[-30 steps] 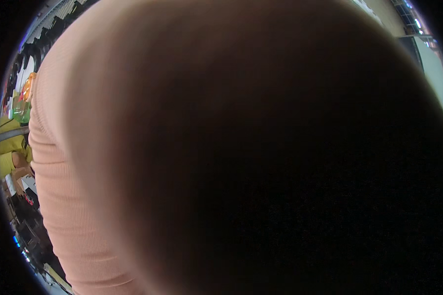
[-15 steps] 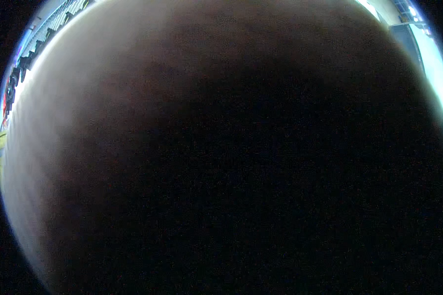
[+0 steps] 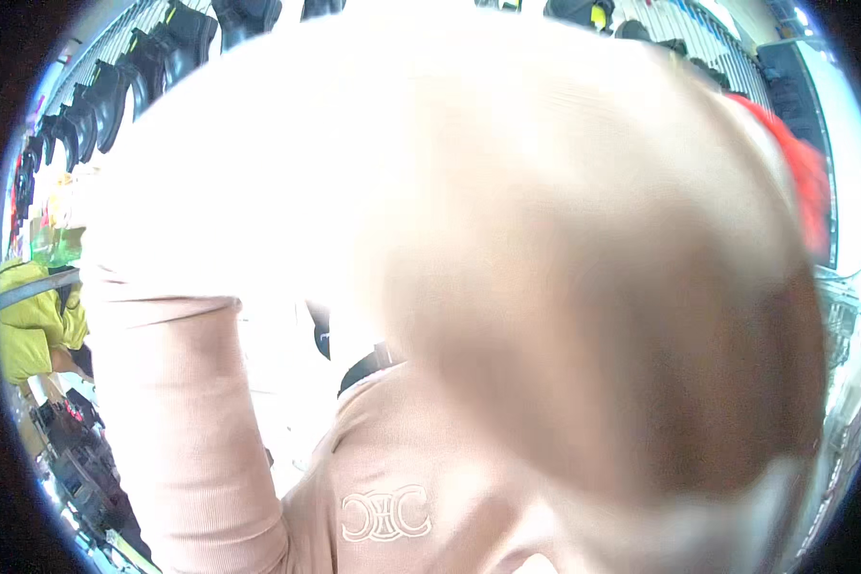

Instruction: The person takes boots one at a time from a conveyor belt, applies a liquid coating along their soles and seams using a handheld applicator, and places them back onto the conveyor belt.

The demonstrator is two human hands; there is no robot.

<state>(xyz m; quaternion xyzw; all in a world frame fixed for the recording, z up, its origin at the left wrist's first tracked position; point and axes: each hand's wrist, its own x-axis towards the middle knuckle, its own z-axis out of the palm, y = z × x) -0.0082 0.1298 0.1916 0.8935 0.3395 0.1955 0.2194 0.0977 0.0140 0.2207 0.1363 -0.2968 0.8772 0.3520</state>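
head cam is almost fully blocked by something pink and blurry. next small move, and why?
Probably lower the raised arm away from the lens. A blurred pale-pink sleeve fills most of the view, so neither hand shows. Only the rim is readable: dark boots hanging in a row at upper left, a yellow garment at the left, the pink top below.

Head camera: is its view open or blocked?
Mostly blocked. A blurred pink sleeve sits close over the lens; only dark boots on a wall rack show at upper left.

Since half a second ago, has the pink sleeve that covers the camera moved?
Yes. The pink sleeve has drawn back toward the right: the row of dark boots along the upper left rim, hidden then, now shows beside it.
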